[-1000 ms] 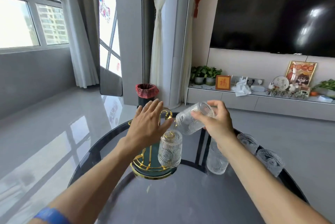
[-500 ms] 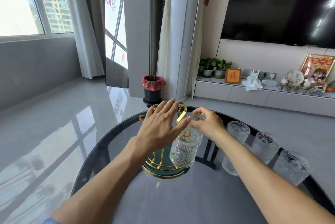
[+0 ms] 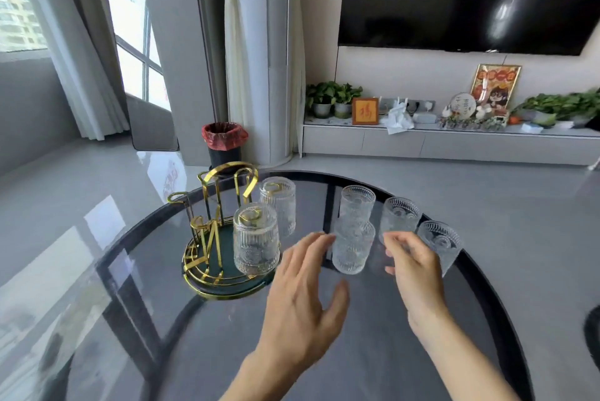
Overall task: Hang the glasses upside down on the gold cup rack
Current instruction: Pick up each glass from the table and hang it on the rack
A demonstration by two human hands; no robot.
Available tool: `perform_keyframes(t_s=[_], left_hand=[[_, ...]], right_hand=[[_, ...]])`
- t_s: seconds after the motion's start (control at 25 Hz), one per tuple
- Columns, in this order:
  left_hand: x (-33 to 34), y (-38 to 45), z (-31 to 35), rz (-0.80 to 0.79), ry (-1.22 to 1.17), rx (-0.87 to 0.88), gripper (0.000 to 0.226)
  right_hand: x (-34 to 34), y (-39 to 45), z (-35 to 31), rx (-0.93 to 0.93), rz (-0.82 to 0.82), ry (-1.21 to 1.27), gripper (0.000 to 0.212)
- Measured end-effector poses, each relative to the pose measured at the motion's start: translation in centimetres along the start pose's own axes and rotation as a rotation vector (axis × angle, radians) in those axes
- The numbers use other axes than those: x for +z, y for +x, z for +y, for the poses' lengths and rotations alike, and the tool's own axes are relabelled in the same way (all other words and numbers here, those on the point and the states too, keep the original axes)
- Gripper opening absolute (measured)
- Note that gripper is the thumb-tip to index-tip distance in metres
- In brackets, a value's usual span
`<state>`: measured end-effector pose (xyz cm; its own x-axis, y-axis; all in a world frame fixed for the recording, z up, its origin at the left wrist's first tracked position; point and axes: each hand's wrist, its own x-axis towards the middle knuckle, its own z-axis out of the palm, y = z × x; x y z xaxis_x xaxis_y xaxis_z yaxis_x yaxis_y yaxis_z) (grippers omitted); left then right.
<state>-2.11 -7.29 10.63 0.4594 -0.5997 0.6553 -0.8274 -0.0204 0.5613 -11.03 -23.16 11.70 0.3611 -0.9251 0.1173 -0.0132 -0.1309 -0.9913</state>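
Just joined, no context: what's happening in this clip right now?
A person is loading glasses upside down onto a gold cup rack on a dark round glass table. Two glasses already hang on it. Four more stand upright to the right. Both hands are open and empty, the left hand and right hand closing in on the nearest upright glass; neither grips it yet.

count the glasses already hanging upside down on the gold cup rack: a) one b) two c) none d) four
b, two ribbed glasses, a near one and a far one, sit upside down over hooks of the gold cup rack, while four more stand on the glass table.
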Motion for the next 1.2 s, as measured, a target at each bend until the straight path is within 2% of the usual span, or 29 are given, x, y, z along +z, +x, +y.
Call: perform_keyframes(t_s=[0.12,0.2,0.36,0.52,0.6,0.68,0.76,0.84,0.92,1.0,1.2], left_hand=[[6.4,-0.7,0.5,0.011,-0.175,-0.312,0.075],[8.9,1.0,-0.4,0.027,-0.195,-0.484,0.091],[12.3,6.2,-2.2,-0.027,-0.113,-0.582,0.116],[13.8,8.3,-3.4,-0.037,-0.099,-0.696,0.105],[13.2,7.8,-2.9,0.005,-0.138,-0.720,0.096],[11.9,6.9,-1.9,0.059,-0.280,-0.715,0.091],[9.5,5.8,-0.3,0.098,-0.415,-0.647,0.081],[7.0,5.0,1.4,0.132,-0.512,-0.577,0.069],[4.3,4.4,2.5,0.164,-0.574,-0.527,0.066],[1.8,3.9,3.0,0.195,-0.601,-0.489,0.065],[-4.8,3.0,2.3,0.181,-0.618,-0.465,0.071]], right_hand=[[-4.5,-1.5,3.1,0.139,0.073,0.087,0.012],[-5.4,-1.9,3.9,0.189,0.068,0.136,0.011],[-5.4,-1.5,4.1,0.251,0.040,0.226,0.011],[-5.5,-1.0,4.1,0.297,0.062,0.247,0.013],[-5.6,-0.5,4.0,0.339,0.080,0.279,0.009],[-5.2,-0.5,3.8,0.440,0.026,0.346,0.008],[-4.0,-1.7,3.2,0.628,-0.133,0.516,0.023],[-2.8,-2.8,1.9,0.751,-0.362,0.768,0.045],[-1.5,-3.4,0.0,0.728,-0.549,0.938,0.054],[0.0,-4.1,-2.4,0.681,-0.610,0.983,0.056],[3.9,-5.5,-7.2,0.515,-0.508,0.744,0.049]])
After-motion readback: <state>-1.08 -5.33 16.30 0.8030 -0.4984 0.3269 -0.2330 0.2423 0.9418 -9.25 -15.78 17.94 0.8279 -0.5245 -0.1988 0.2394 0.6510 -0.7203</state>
